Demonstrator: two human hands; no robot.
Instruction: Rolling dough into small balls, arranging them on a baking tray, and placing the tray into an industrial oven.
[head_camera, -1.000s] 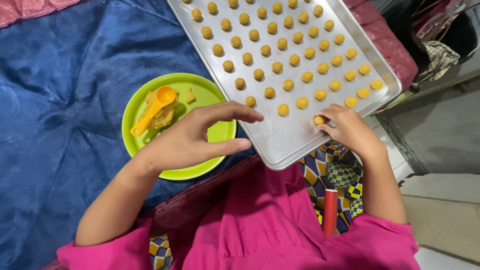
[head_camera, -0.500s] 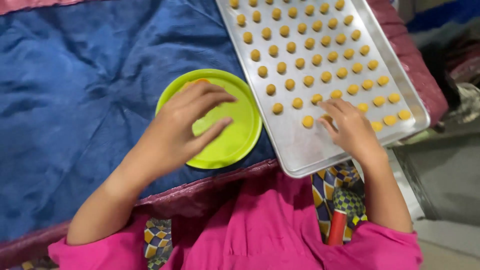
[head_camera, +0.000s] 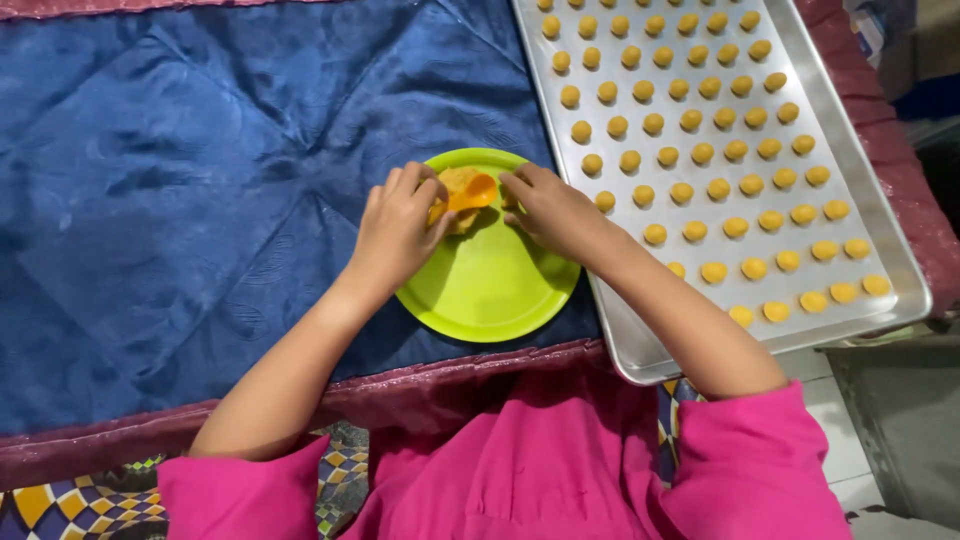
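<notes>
**Both hands at the orange scoop on the green plate**

Head view: left hand (head_camera: 395, 225) rests over the upper left part of a lime-green plate (head_camera: 490, 290), fingers curled around the handle end of a small orange plastic scoop (head_camera: 468, 192). Thumb sits under the handle, fingers on top; a narrow pinch holding the scoop. The scoop bowl sticks out to the right of that grip, over the plate's upper rim area.

Right hand (head_camera: 550, 207) comes in from the other side, fingertips just beside the scoop bowl, near or touching the lump of orange-yellow dough (head_camera: 458, 183) that lies behind and under the scoop. Fingers are bent and close together; whether they actually pinch dough cannot be told, as the tips are partly hidden by the scoop.

The dough lump lies on the plate between the two hands, right at the grip, partly covered by the left fingers. The rest of the plate, below the hands, is bare green.

Right of the right hand, touching or just beside the plate's edge, lies a metal baking tray (head_camera: 880, 210) with rows of small round dough balls (head_camera: 700, 155). The right forearm crosses the tray's near left corner.

Plate and tray both sit on a blue quilted cloth (head_camera: 180, 200) with a maroon border (head_camera: 120, 440). The person wears pink sleeves (head_camera: 760, 470).
</notes>
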